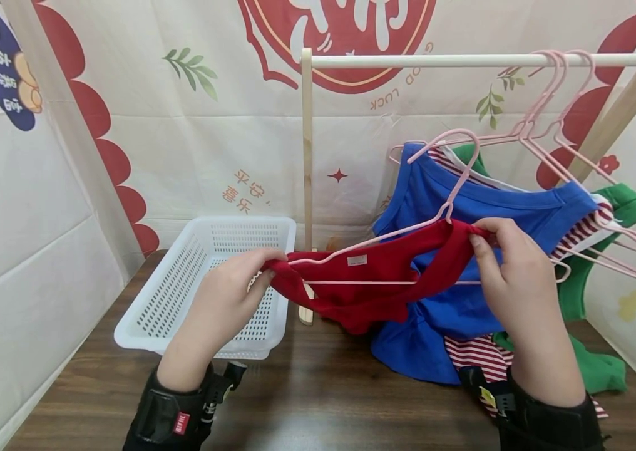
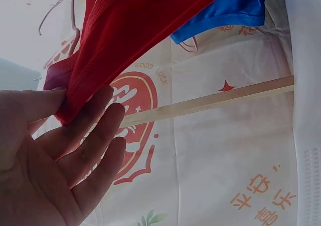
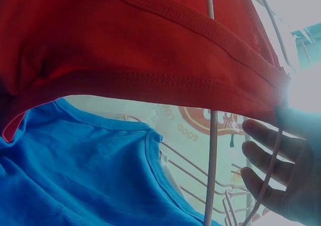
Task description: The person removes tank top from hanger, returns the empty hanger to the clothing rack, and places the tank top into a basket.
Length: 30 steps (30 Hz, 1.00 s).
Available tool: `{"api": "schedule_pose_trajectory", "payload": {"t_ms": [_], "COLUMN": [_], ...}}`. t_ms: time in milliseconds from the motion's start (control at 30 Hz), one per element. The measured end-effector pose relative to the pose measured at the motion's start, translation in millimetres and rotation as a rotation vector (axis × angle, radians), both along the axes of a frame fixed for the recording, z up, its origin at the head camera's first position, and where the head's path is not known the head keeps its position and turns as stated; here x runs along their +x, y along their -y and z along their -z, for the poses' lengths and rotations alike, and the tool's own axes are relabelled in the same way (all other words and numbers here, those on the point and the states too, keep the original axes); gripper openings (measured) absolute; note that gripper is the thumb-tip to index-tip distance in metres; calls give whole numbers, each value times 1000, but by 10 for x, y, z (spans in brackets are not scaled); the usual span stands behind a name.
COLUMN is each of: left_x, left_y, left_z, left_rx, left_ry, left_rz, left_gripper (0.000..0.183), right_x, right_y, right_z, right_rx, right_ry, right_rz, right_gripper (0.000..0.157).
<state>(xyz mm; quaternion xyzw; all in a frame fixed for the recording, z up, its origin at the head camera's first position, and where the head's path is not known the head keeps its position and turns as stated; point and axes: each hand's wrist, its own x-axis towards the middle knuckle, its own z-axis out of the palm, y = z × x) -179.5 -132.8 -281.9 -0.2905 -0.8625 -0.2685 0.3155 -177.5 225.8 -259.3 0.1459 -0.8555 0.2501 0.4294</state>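
Note:
A red tank top (image 1: 363, 308) is stretched between both hands, with a pink hanger (image 1: 374, 240) running through its neck opening. My left hand (image 1: 222, 297) pinches one shoulder strap at the hanger's left end. In the left wrist view, that left hand (image 2: 60, 161) has thumb and index finger on the red cloth, other fingers spread. My right hand (image 1: 521, 275) pinches the other strap. From the right wrist, a pink hanger wire crosses the right hand's fingers (image 3: 266, 161). The hanger's hook rises in front of a blue tank top (image 1: 442, 326).
A white rail (image 1: 408, 61) on wooden posts carries pink hangers (image 1: 543, 100) with blue, striped and green clothes at the right. A white perforated basket (image 1: 149, 313) stands at the left on the brown wooden table (image 1: 318, 401). A printed cloth hangs behind.

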Motion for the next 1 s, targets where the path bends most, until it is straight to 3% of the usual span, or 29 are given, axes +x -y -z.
{"api": "schedule_pose_trajectory", "payload": {"t_ms": [100,300,433,667,900,1000], "left_x": [-1,2,-2,12,-22,-27], "left_y": [14,42,46,66,96,102], "left_z": [-2,-24,-36,-47,-39,-33], "left_rx": [42,241,320,573,669,697], "left_ry": [33,187,238,344,398,420], "left_rz": [26,106,130,281,388,387], "left_gripper": [31,27,26,22,23,21], "right_x": [-4,-2,-5,-51,-90,-92], "right_y": [-19,-37,-49,-66,-48,-52], "right_z": [-2,-9,-5,7,26,28], "right_rx": [-14,-71,-93,-121,-151,-169], "right_ry": [15,68,87,114,160,177], "right_rz": [4,23,26,-8,1,16], "right_gripper": [23,25,25,24,26,28]}}
